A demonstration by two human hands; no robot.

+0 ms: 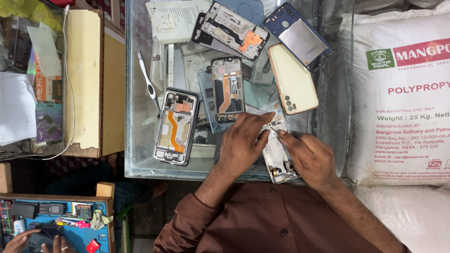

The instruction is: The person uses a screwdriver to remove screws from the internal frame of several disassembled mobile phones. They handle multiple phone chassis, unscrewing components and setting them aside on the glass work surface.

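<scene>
Opened phone frame lies on the glass counter, near its front edge; both hands work on it. Left hand rests on the frame's left side, fingers curled, thumb and forefinger pinching its top edge; right hand covers the frame's right side, fingers closed on a thin tool whose tip touches the frame's upper part. Left of the frame: a second stripped phone with orange flex cable, face up; above the frame, a third stripped phone, just beside the left hand's knuckles. Cream back cover sits up and right of the frame; blue back cover beyond that. White-handled tool lies far left of the frame. White sack stands right of the frame, off the counter. Another person's hands show well apart, far lower left of the frame, at a blue mat.
</scene>
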